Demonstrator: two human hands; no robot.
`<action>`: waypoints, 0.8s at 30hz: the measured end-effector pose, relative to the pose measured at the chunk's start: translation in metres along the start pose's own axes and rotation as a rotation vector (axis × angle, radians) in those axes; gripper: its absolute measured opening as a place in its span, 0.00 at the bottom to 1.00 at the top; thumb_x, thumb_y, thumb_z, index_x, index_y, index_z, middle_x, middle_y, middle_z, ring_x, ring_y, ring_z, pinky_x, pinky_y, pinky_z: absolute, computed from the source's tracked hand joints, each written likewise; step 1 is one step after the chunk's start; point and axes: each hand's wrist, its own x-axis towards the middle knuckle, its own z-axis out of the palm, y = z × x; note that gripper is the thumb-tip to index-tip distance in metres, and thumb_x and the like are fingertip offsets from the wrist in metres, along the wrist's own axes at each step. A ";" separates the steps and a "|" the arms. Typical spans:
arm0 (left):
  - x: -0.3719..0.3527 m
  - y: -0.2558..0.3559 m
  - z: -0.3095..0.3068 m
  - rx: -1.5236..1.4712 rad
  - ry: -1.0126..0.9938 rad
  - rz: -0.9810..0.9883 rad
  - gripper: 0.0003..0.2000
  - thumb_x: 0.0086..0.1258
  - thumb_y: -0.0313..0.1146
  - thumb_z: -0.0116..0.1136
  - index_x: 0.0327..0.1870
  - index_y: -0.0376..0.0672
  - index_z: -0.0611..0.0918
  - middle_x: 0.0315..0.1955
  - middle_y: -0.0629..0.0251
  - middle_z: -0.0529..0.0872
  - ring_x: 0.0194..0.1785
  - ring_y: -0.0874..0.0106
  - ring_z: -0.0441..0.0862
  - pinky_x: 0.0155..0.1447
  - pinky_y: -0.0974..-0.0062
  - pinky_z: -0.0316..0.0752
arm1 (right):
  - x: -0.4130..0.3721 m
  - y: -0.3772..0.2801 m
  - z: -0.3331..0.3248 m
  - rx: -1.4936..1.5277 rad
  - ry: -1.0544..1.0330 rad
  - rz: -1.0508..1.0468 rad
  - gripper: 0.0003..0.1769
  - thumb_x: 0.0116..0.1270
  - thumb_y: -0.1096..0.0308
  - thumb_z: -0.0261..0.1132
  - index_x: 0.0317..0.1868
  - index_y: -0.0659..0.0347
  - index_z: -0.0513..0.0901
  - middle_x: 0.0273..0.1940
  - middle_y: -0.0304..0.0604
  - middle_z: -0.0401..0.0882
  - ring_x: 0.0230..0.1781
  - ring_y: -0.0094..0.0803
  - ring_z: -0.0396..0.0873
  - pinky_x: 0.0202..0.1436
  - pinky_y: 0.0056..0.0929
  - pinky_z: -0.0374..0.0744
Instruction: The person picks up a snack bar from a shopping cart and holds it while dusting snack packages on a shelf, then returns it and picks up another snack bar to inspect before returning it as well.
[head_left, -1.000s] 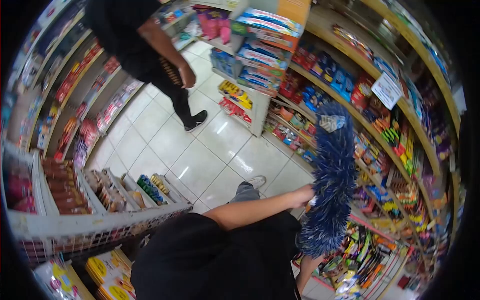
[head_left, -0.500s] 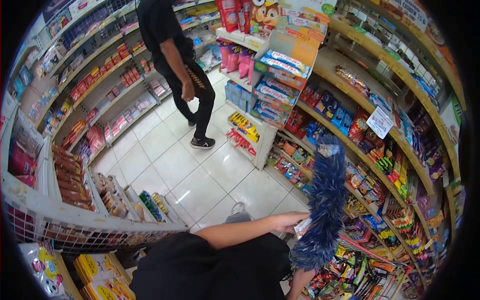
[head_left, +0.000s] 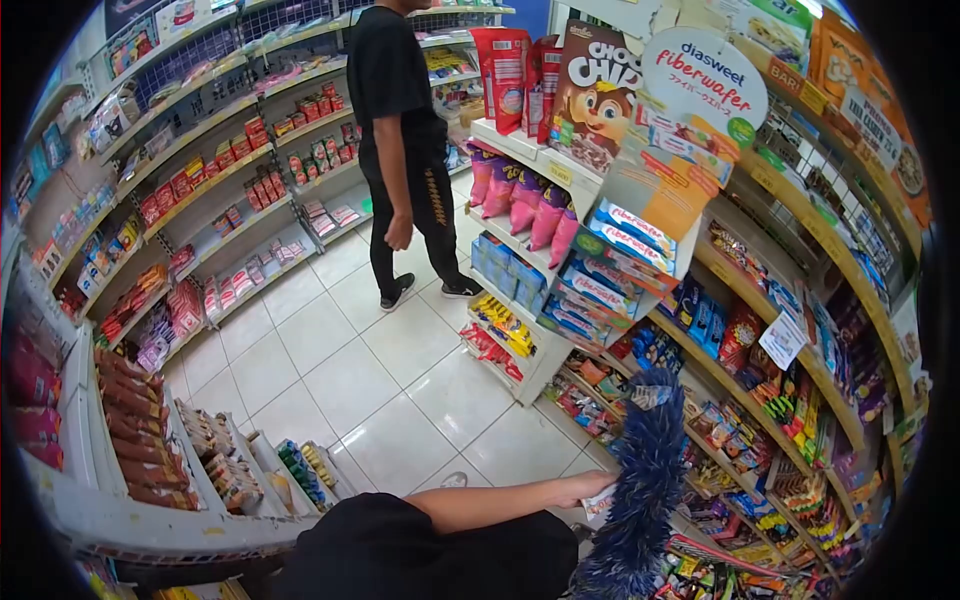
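Observation:
A blue fluffy duster [head_left: 640, 470] rises in front of the snack shelves, its upper end near the lower packets. Just left of it, my left hand [head_left: 588, 488] reaches across my body, fingers closed on a small white packet with red print [head_left: 600, 503]. Part of this packet is hidden behind the duster's fibres. My right hand does not show, and neither does the handle end of the duster. Several packed snacks in a basket [head_left: 700, 575] lie below the duster.
On the white tiled floor [head_left: 400, 345], a person in black [head_left: 400, 150] stands by the far shelves. A fiberwafer display [head_left: 620, 270] juts out at the aisle's corner. Curved snack shelves [head_left: 800, 390] line the right; a rack of packaged bread [head_left: 145, 430] stands at the left.
My view has lifted, bringing more of the cereal and wafer display into sight. My right hand has dropped out of view. The other person's legs have changed stance.

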 end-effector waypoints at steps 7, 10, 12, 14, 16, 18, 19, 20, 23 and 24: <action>-0.033 0.038 -0.029 -0.005 0.029 0.066 0.20 0.73 0.42 0.42 0.62 0.44 0.66 0.47 0.65 0.79 0.43 0.77 0.80 0.45 0.77 0.77 | -0.015 -0.030 0.033 0.013 -0.147 0.247 0.17 0.57 0.63 0.57 0.40 0.70 0.79 0.31 0.62 0.79 0.32 0.59 0.76 0.41 0.46 0.74; -0.022 0.018 -0.043 0.019 -0.021 0.037 0.21 0.74 0.42 0.40 0.65 0.44 0.64 0.52 0.68 0.76 0.48 0.79 0.77 0.45 0.80 0.76 | -0.028 -0.032 0.045 -0.017 -0.188 0.323 0.17 0.56 0.64 0.57 0.41 0.70 0.78 0.32 0.63 0.79 0.34 0.60 0.76 0.43 0.45 0.74; -0.035 0.030 -0.035 -0.056 0.025 -0.042 0.22 0.73 0.43 0.42 0.65 0.45 0.64 0.51 0.69 0.76 0.47 0.80 0.77 0.44 0.80 0.76 | -0.029 -0.037 0.051 -0.015 -0.183 0.372 0.18 0.56 0.65 0.57 0.42 0.70 0.78 0.32 0.63 0.79 0.34 0.60 0.76 0.45 0.45 0.74; -0.031 0.028 -0.041 -0.070 0.053 -0.071 0.23 0.72 0.44 0.46 0.65 0.47 0.64 0.49 0.69 0.77 0.45 0.80 0.78 0.41 0.81 0.76 | -0.030 -0.042 0.050 0.105 -0.079 0.396 0.17 0.56 0.67 0.56 0.43 0.71 0.78 0.34 0.64 0.78 0.37 0.61 0.75 0.47 0.45 0.73; -0.033 0.033 -0.044 -0.032 0.111 -0.094 0.23 0.72 0.44 0.47 0.65 0.47 0.64 0.48 0.69 0.78 0.43 0.80 0.78 0.40 0.81 0.77 | -0.024 -0.063 0.031 0.200 0.029 0.343 0.17 0.55 0.68 0.56 0.43 0.71 0.78 0.36 0.64 0.78 0.39 0.61 0.75 0.48 0.45 0.73; -0.032 0.031 -0.045 -0.045 0.146 -0.086 0.22 0.71 0.44 0.48 0.64 0.47 0.66 0.46 0.70 0.79 0.41 0.80 0.79 0.38 0.81 0.77 | -0.021 -0.084 0.013 0.295 0.136 0.296 0.17 0.55 0.70 0.55 0.43 0.72 0.78 0.38 0.65 0.78 0.42 0.61 0.75 0.49 0.46 0.72; -0.028 0.026 -0.044 -0.076 0.151 -0.064 0.22 0.70 0.43 0.49 0.62 0.47 0.68 0.45 0.70 0.79 0.41 0.79 0.80 0.37 0.80 0.77 | -0.022 -0.088 0.009 0.342 0.190 0.273 0.17 0.55 0.71 0.55 0.43 0.72 0.78 0.39 0.65 0.78 0.43 0.61 0.75 0.49 0.46 0.72; -0.025 0.022 -0.044 -0.108 0.156 -0.041 0.21 0.69 0.43 0.50 0.60 0.47 0.70 0.43 0.70 0.80 0.40 0.79 0.80 0.36 0.79 0.77 | -0.023 -0.087 0.009 0.309 0.105 0.289 0.17 0.55 0.70 0.55 0.44 0.71 0.77 0.38 0.64 0.78 0.43 0.60 0.75 0.49 0.46 0.72; -0.025 0.016 -0.042 -0.038 0.043 0.028 0.21 0.69 0.40 0.50 0.63 0.47 0.69 0.47 0.69 0.79 0.42 0.78 0.80 0.39 0.78 0.77 | -0.020 -0.071 0.021 0.196 -0.024 0.304 0.18 0.55 0.68 0.55 0.44 0.71 0.77 0.38 0.64 0.78 0.42 0.60 0.75 0.48 0.47 0.72; -0.026 0.016 -0.044 0.066 -0.038 0.006 0.23 0.68 0.39 0.50 0.64 0.45 0.68 0.51 0.65 0.78 0.47 0.77 0.78 0.46 0.78 0.75 | -0.019 -0.066 0.024 0.163 -0.049 0.308 0.18 0.56 0.67 0.55 0.44 0.71 0.77 0.38 0.64 0.78 0.42 0.60 0.75 0.48 0.47 0.72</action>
